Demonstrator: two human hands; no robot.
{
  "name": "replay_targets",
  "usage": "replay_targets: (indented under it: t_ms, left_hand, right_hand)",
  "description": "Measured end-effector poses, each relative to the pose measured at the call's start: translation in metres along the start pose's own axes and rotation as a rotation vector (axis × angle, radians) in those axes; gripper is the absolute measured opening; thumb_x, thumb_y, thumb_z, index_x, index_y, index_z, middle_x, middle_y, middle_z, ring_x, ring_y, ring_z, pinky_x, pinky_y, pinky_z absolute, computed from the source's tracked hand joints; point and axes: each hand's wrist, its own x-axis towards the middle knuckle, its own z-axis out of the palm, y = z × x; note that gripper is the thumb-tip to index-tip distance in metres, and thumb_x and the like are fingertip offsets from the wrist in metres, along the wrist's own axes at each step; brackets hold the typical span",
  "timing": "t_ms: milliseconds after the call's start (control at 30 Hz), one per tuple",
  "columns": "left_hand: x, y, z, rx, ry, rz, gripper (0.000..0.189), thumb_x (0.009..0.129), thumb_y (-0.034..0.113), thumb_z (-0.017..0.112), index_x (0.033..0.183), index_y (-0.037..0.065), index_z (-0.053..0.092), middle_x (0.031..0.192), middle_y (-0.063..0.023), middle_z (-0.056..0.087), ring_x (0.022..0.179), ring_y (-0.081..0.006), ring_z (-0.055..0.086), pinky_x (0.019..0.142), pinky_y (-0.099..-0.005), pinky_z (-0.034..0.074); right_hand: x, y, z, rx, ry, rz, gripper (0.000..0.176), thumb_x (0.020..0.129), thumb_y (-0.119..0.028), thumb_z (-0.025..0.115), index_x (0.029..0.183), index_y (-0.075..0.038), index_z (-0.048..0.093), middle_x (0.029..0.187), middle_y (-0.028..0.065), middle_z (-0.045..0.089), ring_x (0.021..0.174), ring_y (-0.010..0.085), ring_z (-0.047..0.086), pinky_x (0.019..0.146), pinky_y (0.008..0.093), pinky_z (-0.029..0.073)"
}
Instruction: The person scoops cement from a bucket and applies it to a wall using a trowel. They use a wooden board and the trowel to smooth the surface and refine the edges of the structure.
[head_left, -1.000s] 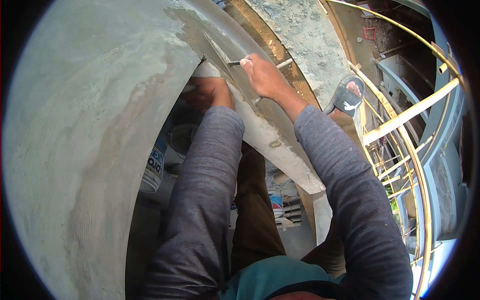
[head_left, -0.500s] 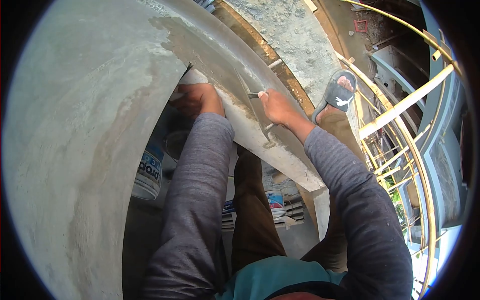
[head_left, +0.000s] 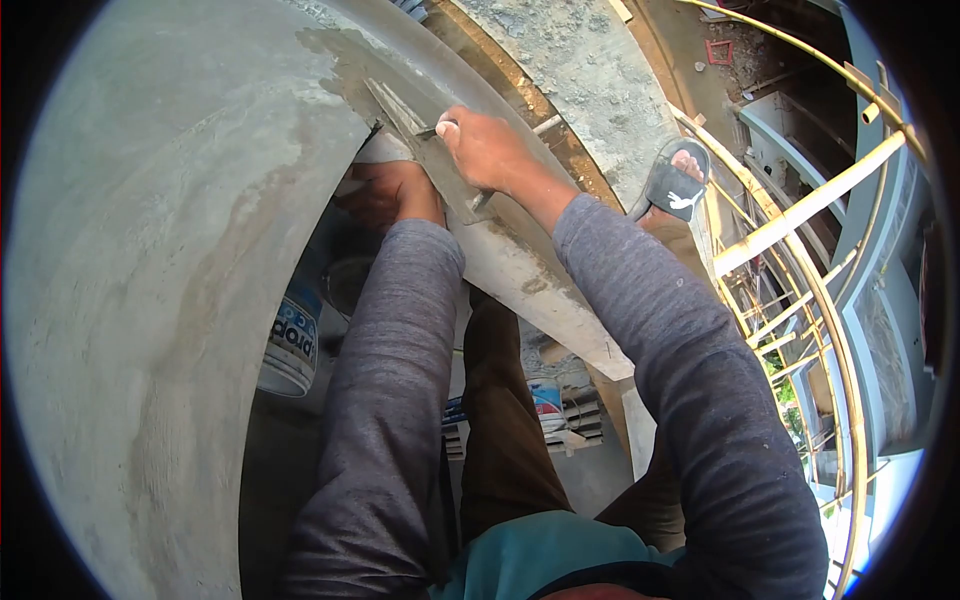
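Observation:
My right hand (head_left: 487, 150) is wrapped round the handle of a flat metal trowel (head_left: 405, 112), whose long blade lies on the curved concrete ledge (head_left: 530, 275). The blade's pointed end is toward the upper left, close to a damp patch of plaster. My left hand (head_left: 388, 192) is under the edge of the broad grey concrete surface (head_left: 150, 250), by the near side of the ledge. Its fingers are in shadow, so whether they hold anything is hidden.
A white and blue bucket (head_left: 290, 345) is below my left forearm. Bamboo scaffolding (head_left: 810, 205) curves along the right. My sandalled foot (head_left: 677, 180) rests beside a rough cement strip (head_left: 575, 70). Another printed container (head_left: 545, 402) is below, by my leg.
My right hand has moved the trowel up and to the left along the ledge, nearer to my left hand. My left hand has barely moved.

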Motion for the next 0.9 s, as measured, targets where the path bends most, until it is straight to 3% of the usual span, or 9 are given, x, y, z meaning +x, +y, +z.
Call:
replay_targets:
  t_ms: [133, 300, 433, 533, 600, 700, 767, 900]
  left_hand:
    - [0.006, -0.01, -0.003, -0.05, -0.008, 0.014, 0.068, 0.098, 0.051, 0.031, 0.138, -0.004, 0.04, 0.124, -0.0258, 0.055, 0.114, -0.042, 0.054, 0.098, -0.0521, 0.042]
    - [0.003, 0.0, 0.001, -0.115, -0.02, -0.02, 0.066, 0.098, 0.05, 0.034, 0.138, -0.003, 0.04, 0.125, -0.028, 0.054, 0.115, -0.0427, 0.054, 0.099, -0.0524, 0.043]
    - [0.006, -0.004, 0.003, -0.101, -0.029, -0.013, 0.067, 0.098, 0.049, 0.035, 0.137, -0.005, 0.04, 0.125, -0.03, 0.053, 0.116, -0.0439, 0.053, 0.099, -0.0522, 0.043]
    - [0.007, -0.01, 0.014, -0.084, 0.026, 0.023, 0.067, 0.098, 0.049, 0.035, 0.137, -0.006, 0.04, 0.124, -0.0307, 0.053, 0.115, -0.0445, 0.054, 0.098, -0.053, 0.044]
    - [0.007, -0.01, 0.018, -0.075, 0.077, 0.015, 0.067, 0.098, 0.049, 0.035, 0.137, -0.006, 0.04, 0.124, -0.0309, 0.053, 0.114, -0.045, 0.054, 0.097, -0.0536, 0.044]
    - [0.004, -0.007, 0.009, -0.084, 0.044, 0.013, 0.067, 0.098, 0.049, 0.034, 0.136, -0.006, 0.04, 0.123, -0.0311, 0.053, 0.114, -0.0452, 0.054, 0.097, -0.0537, 0.044]
    - [0.003, -0.004, 0.004, -0.089, 0.028, 0.006, 0.067, 0.098, 0.049, 0.034, 0.136, -0.006, 0.04, 0.123, -0.0312, 0.053, 0.114, -0.0453, 0.054, 0.097, -0.0537, 0.044]
    - [0.004, -0.003, 0.002, -0.098, 0.003, 0.0, 0.067, 0.098, 0.049, 0.034, 0.136, -0.007, 0.04, 0.123, -0.0315, 0.053, 0.114, -0.0456, 0.054, 0.097, -0.0538, 0.044]
  right_hand:
    - [-0.02, 0.006, 0.009, -0.058, -0.135, 0.202, 0.031, 0.101, -0.031, 0.043, 0.116, -0.007, 0.056, 0.112, 0.0207, 0.065, 0.11, 0.041, 0.059, 0.092, 0.0502, 0.047]
    - [-0.091, 0.075, 0.006, -0.244, -0.261, 0.468, 0.031, 0.101, -0.025, 0.043, 0.114, -0.002, 0.058, 0.114, 0.0207, 0.064, 0.11, 0.0385, 0.06, 0.091, 0.0485, 0.048]
    - [-0.095, 0.087, 0.007, -0.28, -0.294, 0.267, 0.035, 0.1, -0.023, 0.039, 0.11, 0.001, 0.064, 0.111, 0.0208, 0.065, 0.106, 0.0385, 0.062, 0.09, 0.0471, 0.049]
    - [-0.045, 0.036, -0.012, -0.102, -0.256, 0.124, 0.036, 0.099, -0.02, 0.037, 0.107, 0.001, 0.065, 0.109, 0.021, 0.065, 0.103, 0.0392, 0.062, 0.088, 0.0478, 0.049]
    - [-0.018, -0.003, -0.015, -0.079, -0.105, -0.065, 0.035, 0.099, -0.021, 0.038, 0.103, 0.001, 0.065, 0.108, 0.0208, 0.065, 0.101, 0.0399, 0.062, 0.087, 0.048, 0.05]
    - [-0.006, -0.04, -0.033, 0.081, -0.183, -0.013, 0.034, 0.099, -0.025, 0.04, 0.103, 0.0, 0.064, 0.109, 0.0206, 0.066, 0.101, 0.0397, 0.063, 0.087, 0.0478, 0.05]
    - [-0.007, -0.043, -0.032, -0.014, -0.005, -0.002, 0.031, 0.1, -0.026, 0.043, 0.108, -0.003, 0.062, 0.111, 0.02, 0.066, 0.103, 0.0388, 0.063, 0.087, 0.0478, 0.05]
    - [-0.033, -0.023, -0.019, -0.137, -0.034, 0.079, 0.03, 0.1, -0.031, 0.045, 0.115, -0.009, 0.059, 0.104, 0.0193, 0.067, 0.099, 0.0393, 0.063, 0.082, 0.0498, 0.049]
